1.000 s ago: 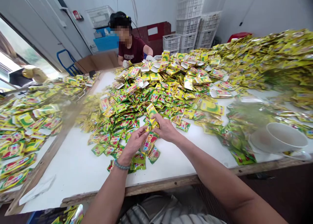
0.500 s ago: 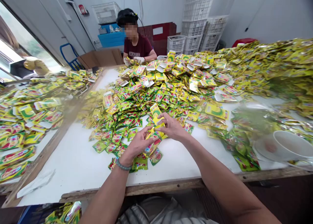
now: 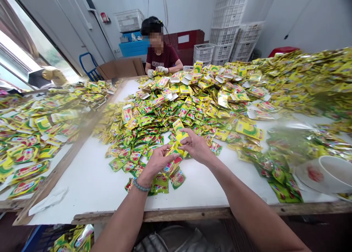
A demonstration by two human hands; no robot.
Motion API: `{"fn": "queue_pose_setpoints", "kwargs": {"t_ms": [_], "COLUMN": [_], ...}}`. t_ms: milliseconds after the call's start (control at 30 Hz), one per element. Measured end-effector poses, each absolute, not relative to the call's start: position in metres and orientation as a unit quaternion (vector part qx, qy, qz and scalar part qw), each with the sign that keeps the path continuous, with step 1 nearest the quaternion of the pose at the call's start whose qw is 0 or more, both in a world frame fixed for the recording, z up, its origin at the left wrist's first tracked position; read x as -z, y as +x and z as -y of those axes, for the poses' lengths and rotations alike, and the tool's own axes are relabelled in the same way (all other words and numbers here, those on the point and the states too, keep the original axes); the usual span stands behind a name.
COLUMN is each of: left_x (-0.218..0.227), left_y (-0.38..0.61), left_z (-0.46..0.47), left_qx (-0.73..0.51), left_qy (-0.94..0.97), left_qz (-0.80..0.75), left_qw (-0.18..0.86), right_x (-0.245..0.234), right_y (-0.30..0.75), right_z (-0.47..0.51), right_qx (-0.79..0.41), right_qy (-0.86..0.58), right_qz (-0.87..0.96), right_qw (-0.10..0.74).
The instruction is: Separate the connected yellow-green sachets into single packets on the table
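My left hand (image 3: 157,163), with a beaded bracelet at the wrist, is closed around the lower part of a small yellow, green and red printed carton (image 3: 171,166). The fingers of my right hand (image 3: 196,146) pinch at the carton's upper end. A yellow piece (image 3: 178,126) sticks up past my right fingertips; I cannot tell whether it belongs to the same carton. Beneath and beside the hands lie loose green sachets (image 3: 177,178) with red pictures. A large heap of such sachets (image 3: 154,116) rises just beyond.
Yellow cartons (image 3: 189,79) top the heap, and more packets (image 3: 308,79) are piled at right. A white tub (image 3: 310,175) stands near the front edge. Wooden strips (image 3: 63,154) border the white table (image 3: 90,182). Across it sits a gloved co-worker (image 3: 162,57); white crates (image 3: 225,32) stand behind.
The view has turned slightly left, so the scene sits further right. Both hands keep their hold on the carton with only small finger shifts. The co-worker's gloved hands have moved a little.
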State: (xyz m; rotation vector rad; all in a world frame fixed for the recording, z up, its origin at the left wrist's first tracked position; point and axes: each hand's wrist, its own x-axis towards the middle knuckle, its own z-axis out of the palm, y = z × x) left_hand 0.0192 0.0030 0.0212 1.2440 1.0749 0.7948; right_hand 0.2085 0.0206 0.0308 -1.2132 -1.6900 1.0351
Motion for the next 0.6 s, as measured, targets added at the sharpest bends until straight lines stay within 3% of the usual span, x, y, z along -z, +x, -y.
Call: {"fn": "queue_pose_setpoints", "kwargs": {"t_ms": [233,433,600], "left_x": [-0.022,-0.022,-0.019], "left_y": [0.015,0.016,0.02], "left_z": [-0.004,-0.002,-0.004], "left_qx": [-0.345,-0.34,-0.35], "left_qy": [0.556,0.54,0.549], "left_qz": [-0.447,-0.431,-0.451], "left_qw": [0.61,0.638,0.61], "right_x": [-0.025,-0.026,-0.029], "right_y": [0.215,0.206,0.204], "right_z": [-0.025,-0.018,-0.014], "right_qx": [-0.556,-0.458,-0.504], "right_qy": [-0.415,-0.46,-0.435], "right_qz": [0.585,0.656,0.654], "right_qw": [0.42,0.385,0.359]}}
